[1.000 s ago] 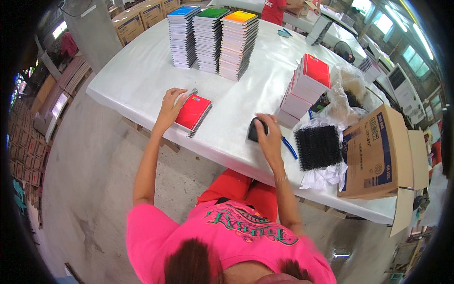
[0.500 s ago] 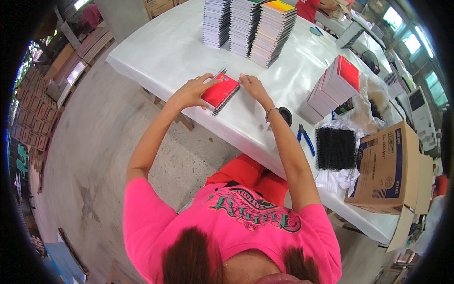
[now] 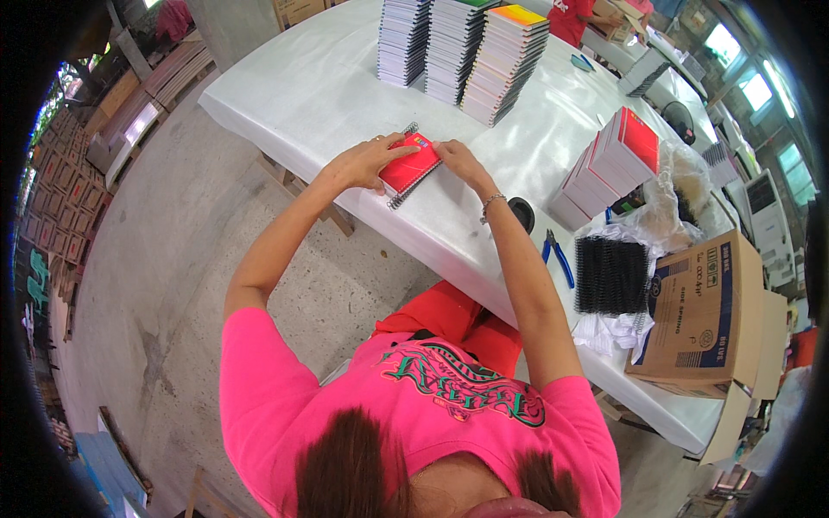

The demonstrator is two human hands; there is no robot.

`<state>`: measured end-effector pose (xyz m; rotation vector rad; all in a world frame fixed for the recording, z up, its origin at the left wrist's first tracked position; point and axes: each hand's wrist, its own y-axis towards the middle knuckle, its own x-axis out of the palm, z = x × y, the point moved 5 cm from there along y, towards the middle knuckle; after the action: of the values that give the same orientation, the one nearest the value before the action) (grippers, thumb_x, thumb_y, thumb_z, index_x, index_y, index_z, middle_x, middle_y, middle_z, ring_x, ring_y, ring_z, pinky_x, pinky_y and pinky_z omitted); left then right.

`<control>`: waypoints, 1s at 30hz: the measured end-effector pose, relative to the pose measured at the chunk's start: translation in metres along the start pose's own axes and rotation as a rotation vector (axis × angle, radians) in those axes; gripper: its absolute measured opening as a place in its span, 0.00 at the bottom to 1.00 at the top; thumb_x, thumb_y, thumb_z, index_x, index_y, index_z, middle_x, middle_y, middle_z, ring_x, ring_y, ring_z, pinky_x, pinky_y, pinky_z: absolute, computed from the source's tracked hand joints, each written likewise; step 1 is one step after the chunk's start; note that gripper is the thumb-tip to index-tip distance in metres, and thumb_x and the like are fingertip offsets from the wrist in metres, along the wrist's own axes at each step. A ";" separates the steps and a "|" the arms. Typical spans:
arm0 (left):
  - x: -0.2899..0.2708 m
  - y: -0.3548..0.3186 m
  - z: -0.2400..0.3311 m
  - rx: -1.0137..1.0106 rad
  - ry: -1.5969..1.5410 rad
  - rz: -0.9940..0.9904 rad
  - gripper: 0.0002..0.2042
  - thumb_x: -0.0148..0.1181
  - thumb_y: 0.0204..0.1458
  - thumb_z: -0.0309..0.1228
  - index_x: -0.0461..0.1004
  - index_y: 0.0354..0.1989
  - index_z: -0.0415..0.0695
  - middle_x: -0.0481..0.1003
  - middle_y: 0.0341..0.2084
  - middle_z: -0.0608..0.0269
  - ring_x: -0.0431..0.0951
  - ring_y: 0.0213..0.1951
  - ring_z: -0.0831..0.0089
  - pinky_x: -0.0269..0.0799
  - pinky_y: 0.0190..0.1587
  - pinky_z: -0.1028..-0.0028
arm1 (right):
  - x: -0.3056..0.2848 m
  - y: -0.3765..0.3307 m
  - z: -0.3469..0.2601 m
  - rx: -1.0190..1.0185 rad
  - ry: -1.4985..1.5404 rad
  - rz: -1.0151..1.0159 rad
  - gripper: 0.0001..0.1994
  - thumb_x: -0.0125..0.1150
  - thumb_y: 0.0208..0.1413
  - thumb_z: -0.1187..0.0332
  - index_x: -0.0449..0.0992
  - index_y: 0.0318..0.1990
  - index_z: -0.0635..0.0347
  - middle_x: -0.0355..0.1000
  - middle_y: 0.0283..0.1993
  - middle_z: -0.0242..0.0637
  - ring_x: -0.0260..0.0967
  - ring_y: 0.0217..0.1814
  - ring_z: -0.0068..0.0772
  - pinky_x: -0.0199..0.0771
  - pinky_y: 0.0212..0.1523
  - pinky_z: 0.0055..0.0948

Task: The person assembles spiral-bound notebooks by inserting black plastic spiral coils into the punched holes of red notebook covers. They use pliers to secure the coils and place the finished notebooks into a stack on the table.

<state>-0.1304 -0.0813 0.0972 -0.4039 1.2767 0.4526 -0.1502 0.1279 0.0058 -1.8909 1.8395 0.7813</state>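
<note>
A small red-covered spiral notebook (image 3: 409,169) lies near the front edge of the white table, a dark wire coil running along its right side. My left hand (image 3: 364,162) grips it from the left, thumb across the cover. The fingers of my right hand (image 3: 461,162) close at its upper right corner, by the coil; their tips are partly hidden. To the right of my right wrist lie a round black object (image 3: 521,213) and blue-handled pliers (image 3: 559,257).
Three tall stacks of spiral notebooks (image 3: 503,65) stand at the back. On the right are stacked red-covered booklets (image 3: 610,164), a bundle of black coils (image 3: 610,274), clear plastic bags (image 3: 686,194) and an open cardboard box (image 3: 691,315). Another person in red (image 3: 570,19) is at the far side.
My right hand has moved left and now touches the notebook's upper right corner. My left hand keeps its hold. The view has shifted slightly.
</note>
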 end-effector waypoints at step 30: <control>0.056 0.031 -0.057 -0.265 -0.846 0.295 0.36 0.56 0.60 0.46 0.52 0.72 0.40 0.63 0.65 0.42 0.64 0.66 0.56 0.58 0.67 0.68 | 0.030 -0.069 -0.026 0.134 0.266 0.541 0.27 0.69 0.54 0.62 0.71 0.60 0.60 0.71 0.36 0.36 0.68 0.33 0.24 0.71 0.34 0.24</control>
<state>-0.1810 -0.0800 0.0283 -0.1976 0.4471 0.9311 -0.0789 0.0928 0.0002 -1.4798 2.5534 0.5587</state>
